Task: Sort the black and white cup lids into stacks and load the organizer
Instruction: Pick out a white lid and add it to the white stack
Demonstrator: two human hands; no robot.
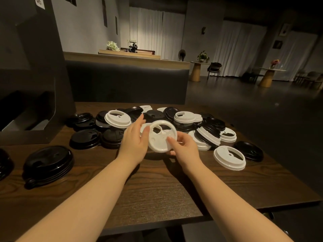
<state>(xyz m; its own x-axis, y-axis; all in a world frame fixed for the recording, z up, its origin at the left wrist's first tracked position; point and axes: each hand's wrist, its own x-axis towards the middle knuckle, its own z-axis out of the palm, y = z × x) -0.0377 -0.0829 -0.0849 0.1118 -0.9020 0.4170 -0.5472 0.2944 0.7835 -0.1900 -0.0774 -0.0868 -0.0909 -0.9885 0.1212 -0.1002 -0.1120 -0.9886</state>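
A white cup lid [160,137] is tilted up above the wooden table [157,189], underside toward me. My right hand [181,147] pinches its lower right edge between thumb and fingers. My left hand [135,138] lies against the lid's left edge with its fingers nearly straight. Behind both hands lies a mixed heap of black and white lids [192,123]. A stack of black lids [48,165] stands at the left. One white lid [229,158] sits alone at the right. The dark organizer [31,102] stands at the table's far left.
Another black lid stack [4,165] is cut off by the left edge. A single black lid [249,151] lies near the table's right edge. A dark padded bench back [125,81] runs behind the table. The table's front edge is close to me.
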